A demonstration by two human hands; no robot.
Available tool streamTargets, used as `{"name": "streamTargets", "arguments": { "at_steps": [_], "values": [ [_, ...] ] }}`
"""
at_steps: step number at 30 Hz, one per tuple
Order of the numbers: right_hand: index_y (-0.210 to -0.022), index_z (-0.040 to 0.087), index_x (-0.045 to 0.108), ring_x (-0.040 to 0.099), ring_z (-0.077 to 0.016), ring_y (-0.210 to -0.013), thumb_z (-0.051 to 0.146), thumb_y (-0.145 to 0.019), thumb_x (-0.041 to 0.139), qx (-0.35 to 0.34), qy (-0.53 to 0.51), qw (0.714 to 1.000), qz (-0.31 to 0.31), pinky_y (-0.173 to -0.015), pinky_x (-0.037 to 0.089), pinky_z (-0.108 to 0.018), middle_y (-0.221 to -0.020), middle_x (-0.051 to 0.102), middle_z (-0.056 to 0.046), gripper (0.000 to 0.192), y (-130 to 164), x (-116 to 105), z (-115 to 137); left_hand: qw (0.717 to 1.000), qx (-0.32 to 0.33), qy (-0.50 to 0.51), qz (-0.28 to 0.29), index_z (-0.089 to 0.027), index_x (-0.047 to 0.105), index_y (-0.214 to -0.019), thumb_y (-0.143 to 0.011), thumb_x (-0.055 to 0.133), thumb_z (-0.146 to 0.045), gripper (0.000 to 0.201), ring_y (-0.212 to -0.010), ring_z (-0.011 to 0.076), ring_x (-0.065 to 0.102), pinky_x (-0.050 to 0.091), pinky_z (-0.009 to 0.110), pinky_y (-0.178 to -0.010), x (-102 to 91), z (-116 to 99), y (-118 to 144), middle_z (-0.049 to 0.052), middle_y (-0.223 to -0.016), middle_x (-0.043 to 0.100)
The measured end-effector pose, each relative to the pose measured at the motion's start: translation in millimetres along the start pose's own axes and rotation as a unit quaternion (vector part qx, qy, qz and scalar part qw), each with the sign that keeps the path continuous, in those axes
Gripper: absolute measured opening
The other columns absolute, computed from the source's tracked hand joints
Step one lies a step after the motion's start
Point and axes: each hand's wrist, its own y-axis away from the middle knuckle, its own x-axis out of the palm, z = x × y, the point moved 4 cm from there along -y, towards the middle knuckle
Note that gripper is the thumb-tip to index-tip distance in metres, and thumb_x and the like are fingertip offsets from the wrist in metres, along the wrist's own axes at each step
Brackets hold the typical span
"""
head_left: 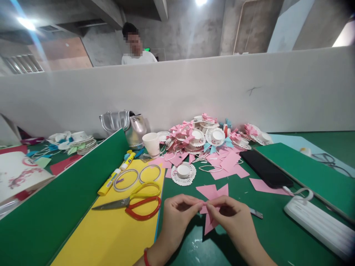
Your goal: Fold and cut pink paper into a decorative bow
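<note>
Centrally, low in the frame, a folded pink paper piece point(211, 207) is pinched between the fingertips of the left hand point(177, 214) and the right hand point(234, 218), the two hands meeting thumb to thumb just above the green mat point(277, 236). The piece is seen as a pleated, bow-like form: flat wings are spread above the pinch and a narrower tail is pointed downward between the wrists. A red band is worn on the left wrist.

Open green surface is left only directly around and to the right of the hands. To the left, the space is bounded by the edge of a yellow sheet point(111, 232), on which red-handled scissors point(133, 203) and a yellow glue stick point(109, 183) are laid. To the right, it is closed by a white power strip point(318, 225) and a black phone point(266, 168). Toward the upper centre, the mat is crowded by loose pink squares and a heap of paper-cup ornaments point(210, 136), backed by a white partition point(194, 85). A paper cup point(151, 143) is stood near the heap.
</note>
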Motion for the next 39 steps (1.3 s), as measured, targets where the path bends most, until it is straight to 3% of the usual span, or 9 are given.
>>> {"name": "streamTargets", "arguments": {
  "at_steps": [10,19,23,31,33,37,39],
  "values": [
    [-0.057,0.016,0.064,0.049,-0.0104,-0.039,0.029,-0.056,0.071,0.032,-0.026,0.999,-0.011,-0.037,0.041,-0.020,-0.049,0.061,0.000,0.014,0.4,1.8,-0.1,1.000,0.021,0.018,-0.002,-0.016,0.056,-0.047,-0.057,0.068,-0.012,0.016,-0.056,0.0126,0.057,0.046,0.021,-0.056,1.7,-0.2,0.5,-0.001,-0.054,0.062],
    [-0.064,0.017,0.056,0.044,-0.0078,-0.044,0.029,-0.057,0.072,0.061,-0.087,0.993,0.047,-0.039,0.039,-0.019,-0.062,0.052,0.003,0.021,-4.0,-0.1,-3.9,1.000,0.004,-0.016,-0.009,-0.015,0.053,-0.052,-0.058,0.068,-0.013,0.016,-0.051,0.0102,0.050,0.040,0.019,-0.050,-0.5,-0.6,-0.6,-0.004,-0.050,0.054],
    [-0.067,0.018,0.053,0.039,-0.0057,-0.044,0.028,-0.059,0.071,0.052,-0.094,0.993,0.056,-0.038,0.036,-0.017,-0.064,0.048,0.004,0.022,-4.0,0.2,-4.5,0.999,-0.003,0.034,0.007,-0.018,0.043,-0.060,-0.060,0.065,-0.010,0.024,-0.048,0.0084,0.049,0.038,0.018,-0.048,0.1,1.5,-0.9,-0.007,-0.051,0.050],
    [-0.081,0.021,0.058,0.057,-0.0166,-0.066,0.031,-0.056,0.071,0.028,-0.047,0.998,0.014,-0.046,0.049,-0.022,-0.083,0.056,-0.003,0.030,-2.6,2.2,-7.2,0.999,0.029,0.036,0.008,-0.022,0.030,-0.065,-0.066,0.058,-0.012,0.030,-0.056,0.0100,0.049,0.042,0.022,-0.057,4.0,1.9,0.4,-0.007,-0.058,0.047],
    [-0.085,0.022,0.054,0.059,-0.0158,-0.063,0.030,-0.057,0.071,0.032,-0.061,0.998,0.006,-0.048,0.050,-0.022,-0.078,0.058,-0.001,0.033,-2.2,0.9,-7.3,0.999,0.038,0.025,-0.003,-0.022,0.030,-0.064,-0.067,0.057,-0.012,0.029,-0.056,0.0098,0.048,0.041,0.021,-0.056,2.7,2.4,0.3,-0.007,-0.059,0.046],
    [-0.088,0.023,0.047,0.062,-0.0150,-0.056,0.028,-0.059,0.071,0.066,-0.110,0.990,0.064,-0.054,0.051,-0.024,-0.061,0.062,0.003,0.037,-2.0,3.4,-7.0,0.999,0.040,0.001,-0.013,-0.021,0.034,-0.065,-0.066,0.056,-0.012,0.025,-0.061,0.0101,0.049,0.041,0.020,-0.058,1.8,4.0,0.7,-0.005,-0.063,0.047],
    [-0.088,0.023,0.046,0.062,-0.0144,-0.055,0.029,-0.058,0.071,0.066,-0.121,0.989,0.044,-0.052,0.051,-0.023,-0.060,0.063,0.003,0.039,-2.1,2.6,-6.4,0.999,0.033,-0.005,-0.006,-0.020,0.037,-0.068,-0.067,0.056,-0.012,0.021,-0.066,0.0107,0.051,0.041,0.020,-0.061,2.8,5.0,0.9,-0.004,-0.067,0.049]
  ]
}}
